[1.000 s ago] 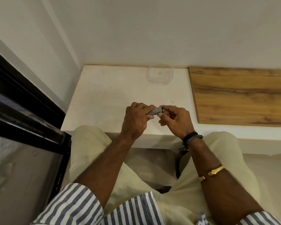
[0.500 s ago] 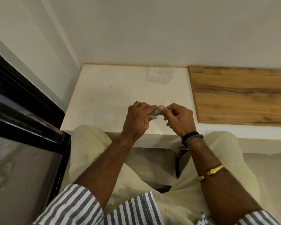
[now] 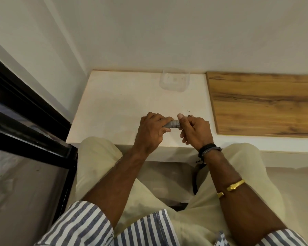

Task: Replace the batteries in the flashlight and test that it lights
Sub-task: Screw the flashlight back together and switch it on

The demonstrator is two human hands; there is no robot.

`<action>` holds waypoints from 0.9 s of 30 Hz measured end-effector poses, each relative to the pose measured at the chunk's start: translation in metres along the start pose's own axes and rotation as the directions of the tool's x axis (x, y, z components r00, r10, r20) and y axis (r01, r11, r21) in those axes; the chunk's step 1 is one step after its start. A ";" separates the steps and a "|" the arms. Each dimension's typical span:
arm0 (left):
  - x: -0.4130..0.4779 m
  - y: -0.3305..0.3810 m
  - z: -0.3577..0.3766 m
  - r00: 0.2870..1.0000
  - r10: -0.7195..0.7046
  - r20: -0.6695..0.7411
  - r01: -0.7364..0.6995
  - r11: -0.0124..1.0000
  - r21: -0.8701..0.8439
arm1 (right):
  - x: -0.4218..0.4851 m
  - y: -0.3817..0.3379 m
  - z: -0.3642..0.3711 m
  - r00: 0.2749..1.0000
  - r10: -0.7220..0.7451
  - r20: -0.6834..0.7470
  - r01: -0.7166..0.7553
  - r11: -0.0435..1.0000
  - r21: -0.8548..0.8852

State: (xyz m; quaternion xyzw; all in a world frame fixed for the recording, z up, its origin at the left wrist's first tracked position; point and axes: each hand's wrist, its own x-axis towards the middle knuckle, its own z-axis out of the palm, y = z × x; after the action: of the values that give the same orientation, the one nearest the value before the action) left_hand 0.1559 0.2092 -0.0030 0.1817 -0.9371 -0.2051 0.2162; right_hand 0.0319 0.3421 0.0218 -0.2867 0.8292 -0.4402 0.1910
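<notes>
Flashlight [image 3: 172, 124]: small, grey, lying level between my two hands over the near part of the surface [image 3: 117, 103]. Only a short ribbed stretch of the barrel shows; both ends are hidden inside my fingers.

Left grip [image 3: 150, 130]: fingers curled tight round the left end of the flashlight, knuckles up, back of the hand toward me.

Right grip [image 3: 196, 130]: fingers wrapped round the right end, thumb [image 3: 180, 116] up and pressed at the top of the barrel. Whether the end piece is seated or loose, cannot tell. Cannot tell either if my hands touch the surface or hang just over it.

Right wrist: black band [image 3: 209, 150]. Further up the forearm, a gold bangle [image 3: 235, 185].

Surface: pale, off-white, with a few dark specks [image 3: 188, 110] just beyond my right thumb. At the far edge against the wall [image 3: 167, 32], a clear tub [image 3: 174, 80], well apart from my hands. Contents too faint to tell.

Right of the pale area: a wood-grain board [image 3: 263, 103], its near left corner close to my right grip.

Left side: a black frame [image 3: 25, 121] with glass below it.

Below: my knees in pale trousers [image 3: 100, 166], striped sleeves [image 3: 82, 226] rolled up the arms.
</notes>
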 end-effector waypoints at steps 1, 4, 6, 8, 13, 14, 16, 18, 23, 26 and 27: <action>0.000 0.000 0.000 1.000 -0.006 -0.001 0.006 1.000 0.002 | 0.000 0.000 0.000 1.000 0.009 0.000 -0.009 1.000 0.003; 0.002 -0.001 0.000 0.998 -0.057 -0.013 0.056 0.998 -0.006 | 0.002 0.003 -0.003 0.994 -0.001 0.105 -0.020 0.981 0.195; 0.002 -0.001 0.000 0.998 -0.069 -0.009 0.069 0.998 -0.002 | 0.004 0.004 -0.004 0.985 -0.066 0.160 0.031 0.976 0.214; 0.001 -0.001 0.000 0.998 -0.069 -0.005 0.070 0.998 0.011 | 0.005 0.005 -0.001 0.986 -0.106 0.131 0.081 0.980 0.182; 0.001 -0.001 -0.002 0.999 -0.038 0.001 0.038 0.999 0.022 | 0.002 0.002 0.000 0.997 -0.028 0.074 0.018 0.992 0.124; 0.001 -0.001 -0.002 1.000 -0.019 0.008 0.019 0.999 0.026 | 0.002 0.002 0.000 0.998 0.007 0.068 -0.013 0.995 0.094; 0.001 0.000 -0.001 1.000 -0.001 0.021 0.000 1.000 0.027 | 0.000 0.003 0.000 0.997 0.060 0.050 -0.062 0.997 0.049; 0.001 0.001 0.000 1.000 -0.025 0.017 0.024 0.999 0.021 | 0.000 0.003 0.000 0.997 0.053 0.047 -0.057 0.996 0.074; 0.001 -0.002 -0.001 0.994 -0.102 0.025 0.102 0.995 -0.001 | 0.004 0.005 -0.003 0.986 -0.105 0.127 0.082 0.981 0.175; 0.001 -0.002 -0.001 0.995 -0.100 0.019 0.100 0.995 0.003 | 0.004 0.005 0.000 0.991 -0.111 0.069 0.100 0.984 0.147; 0.001 -0.001 -0.002 0.995 -0.094 0.017 0.094 0.996 0.001 | 0.003 0.005 0.001 0.993 -0.101 0.054 0.093 0.986 0.142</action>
State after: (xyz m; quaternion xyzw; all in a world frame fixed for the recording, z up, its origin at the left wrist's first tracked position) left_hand 0.1565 0.2075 -0.0020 0.2237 -0.9294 -0.2164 0.1984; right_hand 0.0281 0.3417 0.0166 -0.3260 0.7754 -0.4967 0.2140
